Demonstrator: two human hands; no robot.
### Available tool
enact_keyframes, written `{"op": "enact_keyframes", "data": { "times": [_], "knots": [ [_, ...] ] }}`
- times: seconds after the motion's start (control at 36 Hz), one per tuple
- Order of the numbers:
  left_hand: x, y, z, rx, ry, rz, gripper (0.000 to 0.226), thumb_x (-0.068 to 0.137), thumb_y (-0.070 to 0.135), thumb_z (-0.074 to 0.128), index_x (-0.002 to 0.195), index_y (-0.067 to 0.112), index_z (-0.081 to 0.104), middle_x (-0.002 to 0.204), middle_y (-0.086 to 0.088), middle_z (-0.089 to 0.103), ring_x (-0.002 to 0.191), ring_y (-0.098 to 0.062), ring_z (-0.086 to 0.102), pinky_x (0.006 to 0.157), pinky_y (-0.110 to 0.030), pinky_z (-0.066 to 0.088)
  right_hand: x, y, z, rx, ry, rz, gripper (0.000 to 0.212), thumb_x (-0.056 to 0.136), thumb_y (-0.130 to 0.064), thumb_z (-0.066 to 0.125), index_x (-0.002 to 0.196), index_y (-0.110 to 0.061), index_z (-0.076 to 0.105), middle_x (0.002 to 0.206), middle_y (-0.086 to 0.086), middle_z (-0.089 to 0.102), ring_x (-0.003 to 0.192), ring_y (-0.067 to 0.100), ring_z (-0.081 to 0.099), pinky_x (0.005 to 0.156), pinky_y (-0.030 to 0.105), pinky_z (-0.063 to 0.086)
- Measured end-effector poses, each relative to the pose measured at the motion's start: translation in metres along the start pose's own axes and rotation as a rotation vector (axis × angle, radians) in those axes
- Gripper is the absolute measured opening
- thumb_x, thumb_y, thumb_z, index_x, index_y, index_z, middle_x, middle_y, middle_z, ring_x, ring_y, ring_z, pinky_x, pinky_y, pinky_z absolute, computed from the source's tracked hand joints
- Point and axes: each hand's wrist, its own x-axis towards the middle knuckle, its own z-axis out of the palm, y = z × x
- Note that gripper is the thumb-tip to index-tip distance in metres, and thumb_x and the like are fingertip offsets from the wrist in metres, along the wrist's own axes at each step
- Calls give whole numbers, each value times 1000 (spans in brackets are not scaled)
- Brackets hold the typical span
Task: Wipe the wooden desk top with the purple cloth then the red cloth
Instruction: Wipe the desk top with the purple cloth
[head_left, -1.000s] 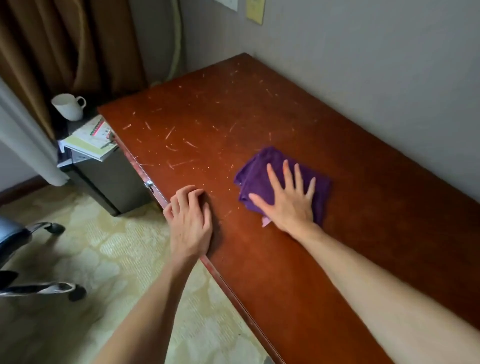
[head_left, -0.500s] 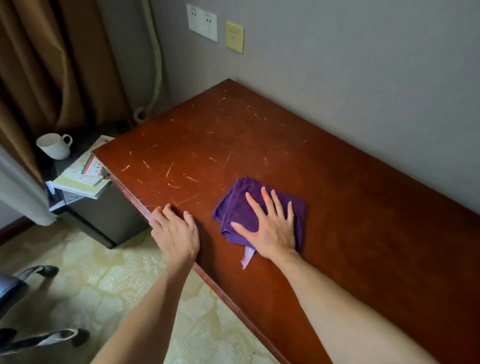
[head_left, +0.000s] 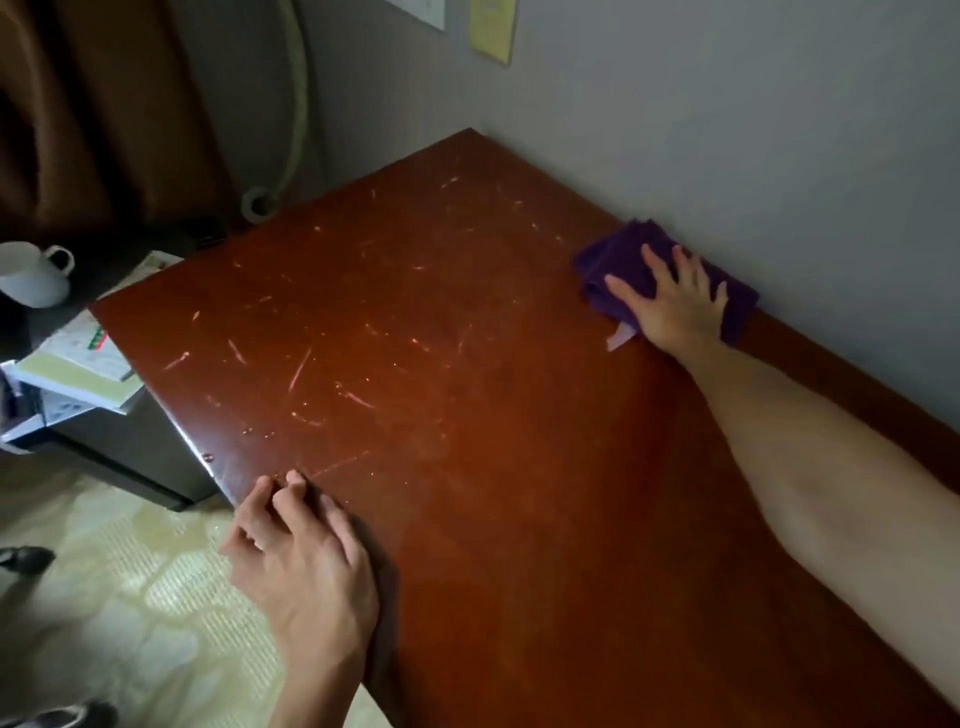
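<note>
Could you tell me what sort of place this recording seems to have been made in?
Probably a hotel room or a bedroom: a wooden desk against a plain wall, brown curtains, a patterned carpet, and a white cup on a low dark cabinet beside the desk.

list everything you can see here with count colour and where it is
desk: 1, reddish-brown wood, scratched, against the wall
cloth: 1, purple, far edge of the desk by the wall, under the right hand
cup: 1, white, on the dark unit left of the desk
booklets: small stack, pale green and white, on that same unit
curtain: 1, brown, top left
hose: 1, pale, down the wall corner
wall plates: 2, white and yellow, top edge
left hand: 1, resting on the near desk edge
right hand: 1, flat on the cloth
</note>
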Motion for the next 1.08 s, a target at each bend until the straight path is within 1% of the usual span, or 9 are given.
{"op": "enact_keyframes", "data": {
  "times": [0.06,0.14,0.31,0.47,0.67,0.78,0.89,0.97,1.08],
  "knots": [
    [-1,5,-4,-33,26,14,34,99,19,41,118,-7,53,120,-30,53,123,-43,42,99,-50,28,12,8,-5,-11,20,-6,94,80,-94,26,159,-44,18,171,2,12,157,24,7,123,61,1],
    [-1,11,-11,-63,19,-56,29,97,21,45,113,-2,53,128,-28,49,117,-45,42,95,-52,33,21,10,-4,-55,-5,-41,95,82,-93,21,161,-41,14,170,5,12,157,27,7,123,62,1],
    [-3,14,-17,-110,16,-99,24,96,20,50,112,2,53,131,-24,48,113,-44,43,90,-50,34,-5,3,1,-88,-18,-59,99,80,-94,16,162,-39,7,172,5,4,157,31,2,122,64,-2],
    [0,14,-22,-117,-46,-98,22,99,19,49,112,2,52,129,-23,49,113,-41,45,92,-49,35,-85,-37,18,-100,5,-149,93,83,-90,20,161,-40,11,171,5,8,157,30,5,122,65,4],
    [3,23,-40,-142,-169,-105,43,103,33,33,116,1,58,129,-24,53,110,-44,49,92,-54,40,-217,-94,42,-100,12,-387,94,82,-89,18,161,-39,17,170,4,15,157,31,11,121,66,14],
    [3,13,-54,-193,-238,-43,44,100,34,32,116,3,57,124,-22,55,108,-42,53,93,-52,45,-283,-125,54,-114,-35,-337,93,84,-89,15,162,-37,14,171,6,13,157,33,10,120,67,14],
    [23,-10,-68,-268,-263,21,31,101,33,38,105,9,58,104,-10,55,98,-31,54,85,-45,45,-331,-168,61,-112,-72,-258,94,85,-88,16,162,-34,17,170,9,14,156,36,11,118,69,13],
    [51,-27,-65,-296,-307,50,24,98,30,47,106,10,57,104,-8,51,97,-27,49,85,-42,41,-353,-200,68,-98,-73,-225,101,82,-92,8,162,-32,19,170,10,15,156,36,14,117,70,15],
    [80,-41,-55,-265,-300,11,26,95,30,53,107,7,54,109,-13,51,103,-32,47,91,-46,39,-354,-208,78,-91,-3,-221,96,82,-93,22,161,-38,20,170,6,16,156,32,14,119,67,15]
  ]
}}
